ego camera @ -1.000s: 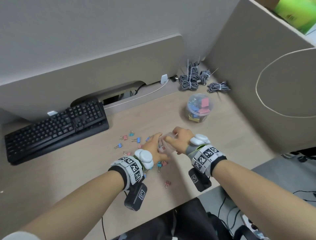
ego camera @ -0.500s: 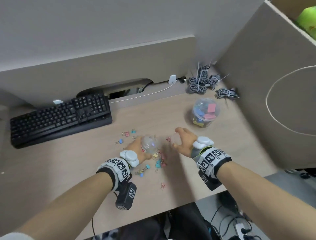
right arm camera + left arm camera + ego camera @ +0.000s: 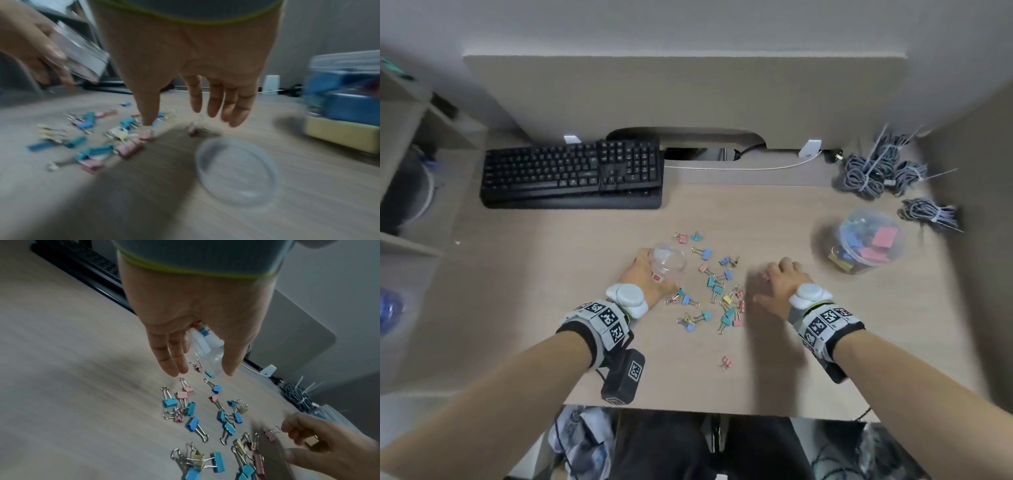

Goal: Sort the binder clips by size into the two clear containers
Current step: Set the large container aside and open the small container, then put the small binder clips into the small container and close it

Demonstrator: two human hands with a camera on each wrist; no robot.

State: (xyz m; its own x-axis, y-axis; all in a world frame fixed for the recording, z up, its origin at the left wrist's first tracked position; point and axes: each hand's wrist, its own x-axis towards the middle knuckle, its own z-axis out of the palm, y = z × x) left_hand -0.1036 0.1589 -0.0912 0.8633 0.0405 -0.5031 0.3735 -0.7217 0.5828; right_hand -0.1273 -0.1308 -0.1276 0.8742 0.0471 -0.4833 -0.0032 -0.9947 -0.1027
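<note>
Left hand [image 3: 643, 279]: gripping the small clear container [image 3: 667, 263], tilted, mid-tabletop.
Right hand [image 3: 779, 286]: hovering, fingers loosely spread, holding nothing.
Small binder clips [image 3: 717, 291]: lying scattered between both hands.
Large-clip container [image 3: 868, 240]: sitting toward the tabletop's right edge.

Matt wood-grain desk [image 3: 825, 342] — glossy clear plastic container [image 3: 667, 262], painted clips [image 3: 717, 291] with shiny wire handles
</note>
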